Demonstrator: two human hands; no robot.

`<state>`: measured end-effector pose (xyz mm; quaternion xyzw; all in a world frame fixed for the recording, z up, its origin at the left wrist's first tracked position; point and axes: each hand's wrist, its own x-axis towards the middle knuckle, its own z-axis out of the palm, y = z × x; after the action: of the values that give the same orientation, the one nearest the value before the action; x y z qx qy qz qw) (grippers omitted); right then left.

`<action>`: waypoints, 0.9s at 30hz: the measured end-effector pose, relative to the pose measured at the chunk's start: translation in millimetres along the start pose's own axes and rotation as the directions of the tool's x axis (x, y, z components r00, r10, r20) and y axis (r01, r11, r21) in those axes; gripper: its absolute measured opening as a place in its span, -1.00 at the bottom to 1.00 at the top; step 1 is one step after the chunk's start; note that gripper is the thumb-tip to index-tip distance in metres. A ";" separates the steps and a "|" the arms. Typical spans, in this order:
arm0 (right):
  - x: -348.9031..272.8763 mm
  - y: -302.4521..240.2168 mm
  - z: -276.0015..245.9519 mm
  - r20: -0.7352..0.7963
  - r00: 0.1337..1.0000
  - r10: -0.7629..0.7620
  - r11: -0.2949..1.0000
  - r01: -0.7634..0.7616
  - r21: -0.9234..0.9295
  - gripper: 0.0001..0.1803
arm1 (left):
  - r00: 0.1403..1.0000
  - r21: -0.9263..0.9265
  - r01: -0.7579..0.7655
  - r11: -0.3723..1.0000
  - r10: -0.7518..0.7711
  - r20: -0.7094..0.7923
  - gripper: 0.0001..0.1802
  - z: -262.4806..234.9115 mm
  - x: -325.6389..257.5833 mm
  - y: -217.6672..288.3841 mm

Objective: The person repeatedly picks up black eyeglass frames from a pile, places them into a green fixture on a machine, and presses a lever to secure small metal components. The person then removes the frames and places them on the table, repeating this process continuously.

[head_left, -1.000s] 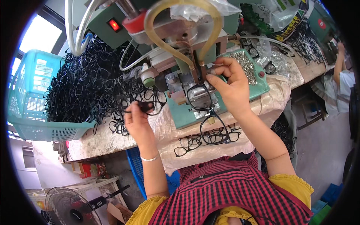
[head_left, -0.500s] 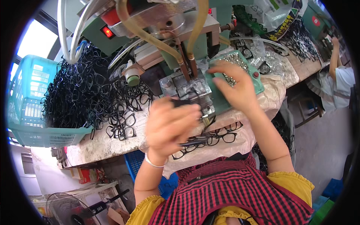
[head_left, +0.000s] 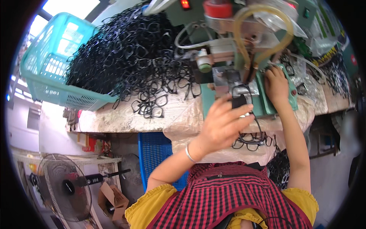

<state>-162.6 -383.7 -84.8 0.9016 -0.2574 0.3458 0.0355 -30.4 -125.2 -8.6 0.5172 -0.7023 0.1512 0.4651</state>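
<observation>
My left hand (head_left: pixel 223 124), with a thin bracelet at the wrist, is closed around a black eyeglass frame (head_left: pixel 240 95) and holds it against the front of the green machine (head_left: pixel 276 108). My right hand (head_left: pixel 276 84) lies on the machine's green plate just right of the metal head (head_left: pixel 228 49), fingers curled. Whether it grips anything is hidden. A yellowish hose (head_left: pixel 263 38) loops over the head.
A turquoise basket (head_left: pixel 45 76) at the left spills a big heap of black frames (head_left: pixel 126 49) onto the bench (head_left: pixel 114 118). Several frames (head_left: pixel 251 142) hang at the front edge below my hands. Under the bench are a blue crate (head_left: pixel 156 149) and a floor fan (head_left: pixel 65 187).
My left hand left the heap of frames at the left and came across to the machine, carrying a black frame. My right hand stayed at the machine's plate.
</observation>
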 end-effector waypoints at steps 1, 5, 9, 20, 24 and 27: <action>-4.6 4.2 -0.5 -0.013 1.000 -0.003 0.998 0.002 -0.062 -0.86 | 0.996 -0.010 0.089 0.996 -0.089 -0.017 -0.59 -1.1 -10.9 11.7; -35.4 -1.7 -42.2 0.045 0.884 0.466 0.810 -0.446 0.382 -0.86 | 0.930 0.238 0.356 0.904 -0.317 -0.187 -0.69 -47.3 -62.3 32.7; -47.5 -0.6 -43.4 0.010 0.860 0.511 0.763 -0.459 0.456 -0.84 | 0.708 0.311 0.664 0.680 -0.440 -0.552 -0.85 -109.3 -60.1 -21.2; -15.3 -42.1 -46.3 0.121 0.829 0.546 0.640 -0.506 0.578 -0.81 | 0.240 0.545 0.835 -0.075 -0.842 -0.483 -0.65 -93.8 -63.3 -244.3; -86.3 -9.6 -71.7 -0.071 0.820 0.568 0.772 -0.501 0.391 -0.83 | 0.316 0.535 0.843 0.058 -0.858 -0.405 -0.69 -86.2 -90.3 -231.0; -107.7 -5.7 -92.8 -0.063 0.799 0.598 0.744 -0.525 0.413 -0.86 | 0.454 0.402 0.864 0.302 -0.812 -0.366 -0.74 -96.7 -107.6 -209.7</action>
<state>-283.6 -308.9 -82.9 0.7333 -0.4420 0.4678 -0.2192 203.1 -83.0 -101.7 0.9051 -0.2328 0.1002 0.3413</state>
